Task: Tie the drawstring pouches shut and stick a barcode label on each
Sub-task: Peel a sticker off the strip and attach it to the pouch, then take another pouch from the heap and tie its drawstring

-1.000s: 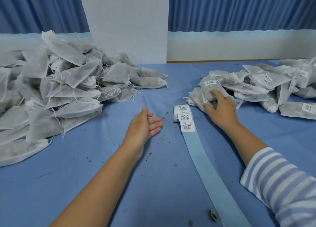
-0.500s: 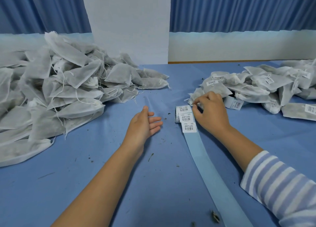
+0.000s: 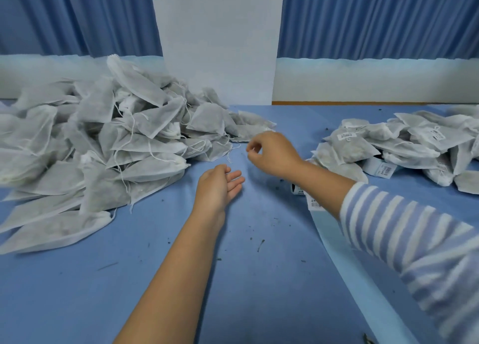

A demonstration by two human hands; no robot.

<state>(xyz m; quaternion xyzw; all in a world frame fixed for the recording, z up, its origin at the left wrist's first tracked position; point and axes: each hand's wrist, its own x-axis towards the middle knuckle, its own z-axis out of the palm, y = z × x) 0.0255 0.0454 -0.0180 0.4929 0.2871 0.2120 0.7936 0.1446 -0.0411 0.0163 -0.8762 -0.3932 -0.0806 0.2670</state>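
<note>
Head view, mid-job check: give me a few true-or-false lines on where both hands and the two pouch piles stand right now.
1. The left hand grips a pouch. False: it lies open on the blue table, holding nothing.
2. The larger pile of pouches lies on the left side. True.
3. Pouches in the right pile bear barcode labels. True.
4. The right hand rests on the right pile. False: it reaches across towards the near edge of the larger pile of pouches, fingers curled.
5. The label strip is partly hidden by the right forearm. True.
</note>
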